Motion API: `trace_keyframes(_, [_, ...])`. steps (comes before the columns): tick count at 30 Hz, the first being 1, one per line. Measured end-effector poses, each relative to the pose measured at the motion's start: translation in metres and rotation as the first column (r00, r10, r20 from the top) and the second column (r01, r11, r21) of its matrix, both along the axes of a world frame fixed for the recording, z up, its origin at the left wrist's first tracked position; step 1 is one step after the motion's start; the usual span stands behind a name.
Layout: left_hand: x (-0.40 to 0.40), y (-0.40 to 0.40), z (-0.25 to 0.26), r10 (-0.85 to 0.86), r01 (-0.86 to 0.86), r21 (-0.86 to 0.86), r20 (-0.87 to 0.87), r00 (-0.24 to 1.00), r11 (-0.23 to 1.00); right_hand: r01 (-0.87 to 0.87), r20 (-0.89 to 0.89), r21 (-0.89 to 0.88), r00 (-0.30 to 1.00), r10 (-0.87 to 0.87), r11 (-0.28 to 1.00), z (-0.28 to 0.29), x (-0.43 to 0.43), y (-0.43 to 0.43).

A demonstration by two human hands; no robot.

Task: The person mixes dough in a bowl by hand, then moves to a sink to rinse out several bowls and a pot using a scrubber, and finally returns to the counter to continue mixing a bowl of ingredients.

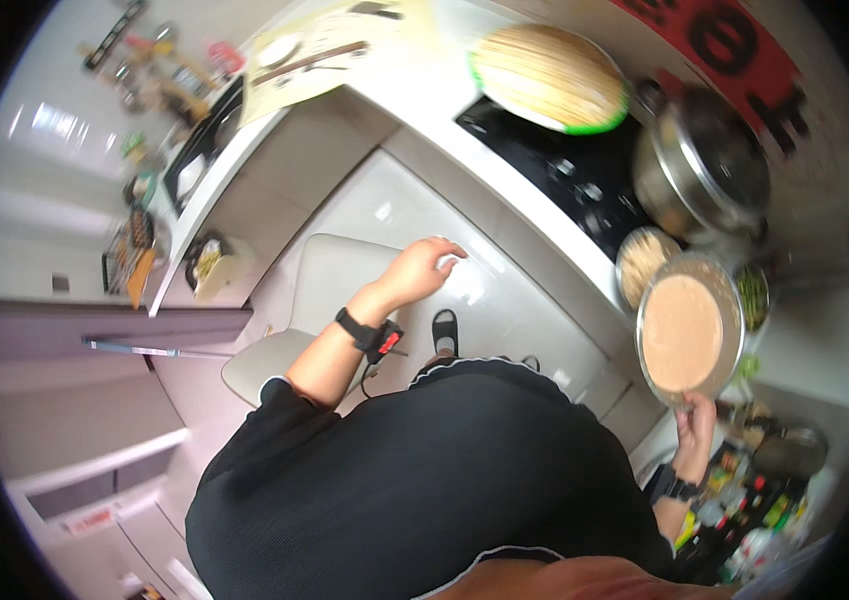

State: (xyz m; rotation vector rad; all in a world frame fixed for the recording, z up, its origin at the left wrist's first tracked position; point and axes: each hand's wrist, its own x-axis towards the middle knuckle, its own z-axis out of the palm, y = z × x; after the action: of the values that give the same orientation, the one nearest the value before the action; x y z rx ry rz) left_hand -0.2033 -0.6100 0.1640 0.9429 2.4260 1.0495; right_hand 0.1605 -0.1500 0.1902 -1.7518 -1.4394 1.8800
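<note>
My right hand (697,424) grips the rim of a metal bowl (733,330) at the right, thumb and fingers pinching its near edge. A smooth beige-pink liquid or batter (682,332) fills much of the bowl. Whether the bowl rests on the counter or is held above it, I cannot tell. My left hand (428,264) hangs over the floor with nothing in it, its fingers loosely curved and thumb apart. Just beyond the metal bowl lies a smaller bowl of pale, shredded-looking food (643,266). A bowl of green vegetables (751,298) is partly hidden behind it.
A large lidded steel pot (676,169) stands on the black gas hob (537,161). Beside it is a round, green-rimmed tray (550,75) with a slatted light surface. A pale chair (342,277) stands left of me. Bottles and packets (754,495) crowd the lower right.
</note>
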Motion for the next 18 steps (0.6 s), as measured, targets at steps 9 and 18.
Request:
trace_keyframes(9, [-0.051, -0.164, 0.010, 0.286, -0.285, 0.049, -0.005, 0.958, 0.957, -0.270, -0.006, -0.004, 0.963, 0.270, 0.963, 0.037, -0.187, -0.119])
trace_keyframes(18, [-0.051, -0.270, -0.015, 0.582, -0.580, 0.052, -0.061, 0.811, 0.813, -0.742, -0.186, -0.123, 0.670, 0.719, 0.659, 0.004, -0.431, -0.233])
